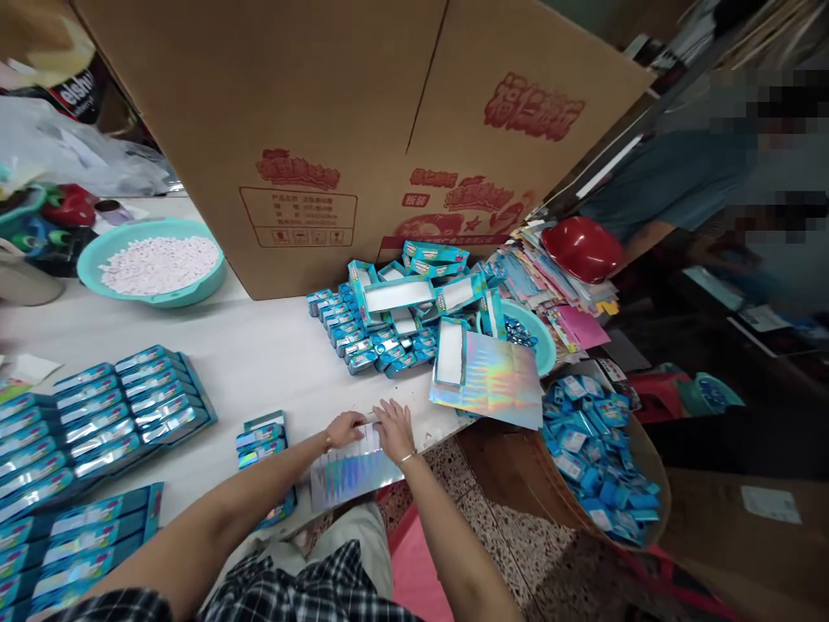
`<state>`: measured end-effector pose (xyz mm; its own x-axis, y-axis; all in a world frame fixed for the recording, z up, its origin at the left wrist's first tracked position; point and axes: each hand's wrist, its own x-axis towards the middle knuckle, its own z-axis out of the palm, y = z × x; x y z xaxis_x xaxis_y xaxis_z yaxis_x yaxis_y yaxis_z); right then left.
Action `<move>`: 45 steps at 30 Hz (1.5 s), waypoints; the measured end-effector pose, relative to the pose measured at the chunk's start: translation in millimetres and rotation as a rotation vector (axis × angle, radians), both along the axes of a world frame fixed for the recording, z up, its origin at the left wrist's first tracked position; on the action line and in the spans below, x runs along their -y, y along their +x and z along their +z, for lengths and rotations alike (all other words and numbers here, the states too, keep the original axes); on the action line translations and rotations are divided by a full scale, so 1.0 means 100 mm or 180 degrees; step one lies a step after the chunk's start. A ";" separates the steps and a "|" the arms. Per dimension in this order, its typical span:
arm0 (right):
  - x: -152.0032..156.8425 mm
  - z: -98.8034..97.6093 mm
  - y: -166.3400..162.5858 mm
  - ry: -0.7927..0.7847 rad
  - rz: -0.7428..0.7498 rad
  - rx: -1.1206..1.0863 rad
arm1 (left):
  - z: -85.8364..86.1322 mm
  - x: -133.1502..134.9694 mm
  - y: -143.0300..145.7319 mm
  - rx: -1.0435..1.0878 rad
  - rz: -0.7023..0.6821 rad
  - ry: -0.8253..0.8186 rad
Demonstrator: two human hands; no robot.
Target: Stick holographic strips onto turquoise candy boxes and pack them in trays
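Note:
At the table's front edge lies a shiny silver holographic sheet (pixel 353 471) with fold lines across it. My left hand (pixel 344 430) is at its far edge, fingers bent and pinched on the sheet. Beside it, my right hand (pixel 394 430) rests on the sheet's far right corner with the fingers stretched out and a little apart. Just left of my left forearm is an open blue box (pixel 262 441) holding small blue packs. Another holographic sheet (pixel 496 376) lies to the right, with a blue-edged white tray (pixel 451 352) on it.
A large cardboard carton (pixel 363 112) stands at the back. Blue trays and packs (pixel 398 298) are heaped before it. A turquoise basin (pixel 155 289) holds white pellets. Filled blue boxes (pixel 136 397) stand left. A round bin (pixel 648 458) of blue packs is at right; a person (pixel 680 181) is beyond.

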<state>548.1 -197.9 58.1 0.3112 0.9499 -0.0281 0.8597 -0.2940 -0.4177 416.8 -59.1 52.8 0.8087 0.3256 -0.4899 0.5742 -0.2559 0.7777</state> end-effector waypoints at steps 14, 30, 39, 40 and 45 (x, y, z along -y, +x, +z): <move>0.14 0.78 0.07 0.0597 0.0822 0.0400 | 0.96 -0.22 -0.05 0.0563 0.0048 -0.2024; -0.35 1.00 0.01 0.0860 0.0668 0.0046 | 0.22 -0.43 -0.05 0.0459 0.0432 -0.0767; -1.62 0.83 0.08 0.0641 -0.0581 -0.2213 | 0.27 -0.82 -0.25 0.0749 0.1914 -0.1922; -1.76 0.75 0.08 0.0634 -0.0584 -0.2207 | 0.33 -0.95 -0.22 0.0857 0.2036 -0.2259; -2.28 0.49 0.10 0.0599 -0.0674 -0.2027 | 0.43 -1.46 -0.13 0.0854 0.2266 -0.1214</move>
<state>557.6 29.8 107.2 0.4679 0.8773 -0.1075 0.3627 -0.3014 -0.8818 403.6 86.5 96.0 0.5780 0.6522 -0.4905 0.2828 0.4037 0.8701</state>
